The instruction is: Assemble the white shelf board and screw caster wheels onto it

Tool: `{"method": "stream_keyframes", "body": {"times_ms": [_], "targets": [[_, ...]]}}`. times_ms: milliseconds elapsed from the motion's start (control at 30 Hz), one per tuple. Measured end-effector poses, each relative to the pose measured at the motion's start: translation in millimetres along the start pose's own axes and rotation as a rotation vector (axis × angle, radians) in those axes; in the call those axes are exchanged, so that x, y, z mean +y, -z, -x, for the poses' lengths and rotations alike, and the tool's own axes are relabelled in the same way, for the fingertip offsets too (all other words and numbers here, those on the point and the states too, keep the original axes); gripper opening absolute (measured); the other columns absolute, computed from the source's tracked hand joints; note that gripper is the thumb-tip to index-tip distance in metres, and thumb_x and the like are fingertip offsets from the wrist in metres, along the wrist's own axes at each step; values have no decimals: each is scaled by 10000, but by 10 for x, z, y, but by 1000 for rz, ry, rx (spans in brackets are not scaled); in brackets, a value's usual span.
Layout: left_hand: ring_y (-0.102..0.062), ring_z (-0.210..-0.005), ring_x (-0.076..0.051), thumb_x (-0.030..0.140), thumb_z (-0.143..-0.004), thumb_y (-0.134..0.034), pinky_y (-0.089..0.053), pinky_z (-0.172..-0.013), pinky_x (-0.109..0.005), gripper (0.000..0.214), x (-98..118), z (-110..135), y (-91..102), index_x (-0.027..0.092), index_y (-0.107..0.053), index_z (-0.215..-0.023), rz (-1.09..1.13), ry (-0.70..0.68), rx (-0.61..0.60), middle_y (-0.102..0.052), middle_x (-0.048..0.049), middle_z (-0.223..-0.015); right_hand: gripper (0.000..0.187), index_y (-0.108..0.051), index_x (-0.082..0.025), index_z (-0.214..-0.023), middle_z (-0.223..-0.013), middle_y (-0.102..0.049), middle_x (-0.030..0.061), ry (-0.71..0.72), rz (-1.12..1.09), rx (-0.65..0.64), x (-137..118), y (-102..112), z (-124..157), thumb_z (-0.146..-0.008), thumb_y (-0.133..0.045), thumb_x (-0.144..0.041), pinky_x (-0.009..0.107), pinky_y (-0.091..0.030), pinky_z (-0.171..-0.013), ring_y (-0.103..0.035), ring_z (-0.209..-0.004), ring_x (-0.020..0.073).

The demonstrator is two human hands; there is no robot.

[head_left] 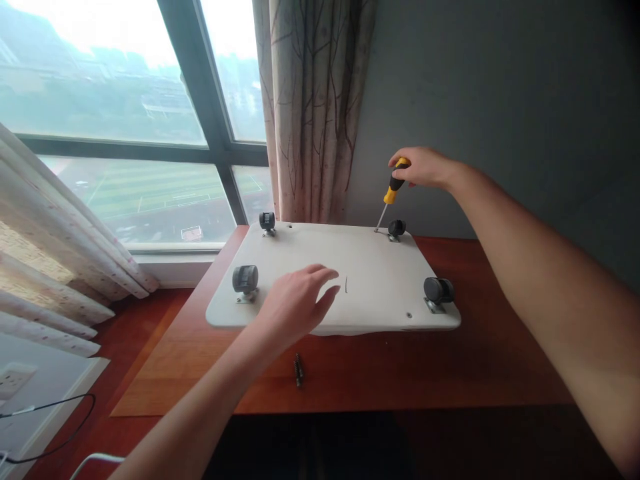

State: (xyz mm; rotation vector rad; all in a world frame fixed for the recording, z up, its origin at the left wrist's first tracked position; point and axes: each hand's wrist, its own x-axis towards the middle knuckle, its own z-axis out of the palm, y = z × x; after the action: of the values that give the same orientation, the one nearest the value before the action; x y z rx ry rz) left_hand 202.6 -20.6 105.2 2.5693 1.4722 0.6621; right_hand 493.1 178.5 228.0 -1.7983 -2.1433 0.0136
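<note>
A white board (370,263) lies flat on the red-brown table (480,360) with several black caster wheels on it. My left hand (295,303) rests on the board's near side, fingers stretched out flat, beside the near-left caster (245,280). My right hand (425,167) is closed round the top of a yellow-and-black screwdriver (393,190). The screwdriver stands tilted, its tip down at the base of the far-right caster (396,229). Other casters sit at the far left (267,222) and near right (439,292).
A small dark screwdriver bit or screw (299,370) lies on the table in front of the board. A patterned curtain (313,107) and a window (125,113) stand behind; a grey wall (500,100) is to the right. A cable (55,427) runs at the lower left.
</note>
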Motion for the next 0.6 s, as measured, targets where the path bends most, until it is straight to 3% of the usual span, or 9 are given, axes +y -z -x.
{"method": "stream_keyframes", "body": {"times_ms": [133,267,400,500,600], "targets": [[-659,-556,-122,312,-1003,-475,-542,-571,-264,299,-106,520,-176,253,-728,-1149,119,-7,145,-762,-43,-1154,382,-730,-234,-1025,-846,-721,110,-88,137,119,77,-57,24,-885,-625,-573,497,-546,-786,-697,-822,320],[-644,-525,-87,256,-993,-497,-572,-576,-228,289,-185,869,-328,267,-700,-1200,254,40,236,-751,-49,-1221,388,-716,-229,-1094,-990,-724,134,-129,76,59,127,-63,-44,-854,-665,-529,481,-569,-741,-687,-907,339],[-761,-784,-134,153,-974,-480,-602,-623,-199,377,-273,1068,-469,273,-646,-1291,324,9,292,-727,-64,-1292,400,-695,-231,-1183,-1192,-688,131,-63,-123,-12,133,-61,-68,-839,-693,-434,397,-589,-670,-683,-931,295],[-753,-1060,-176,86,-955,-472,-627,-721,-196,480,-327,1150,-586,282,-588,-1377,355,-34,305,-679,-71,-1379,390,-719,-242,-1132,-1076,-713,124,-33,6,98,106,-96,-51,-840,-690,-499,434,-577,-749,-677,-937,309],[-677,-1241,-209,36,-934,-458,-625,-917,-260,569,-347,1194,-690,279,-537,-1442,352,-72,327,-632,-81,-1441,385,-740,-247,-1028,-976,-720,137,-69,131,170,64,-125,-73,-843,-667,-577,498,-548,-823,-665,-981,351]]}}
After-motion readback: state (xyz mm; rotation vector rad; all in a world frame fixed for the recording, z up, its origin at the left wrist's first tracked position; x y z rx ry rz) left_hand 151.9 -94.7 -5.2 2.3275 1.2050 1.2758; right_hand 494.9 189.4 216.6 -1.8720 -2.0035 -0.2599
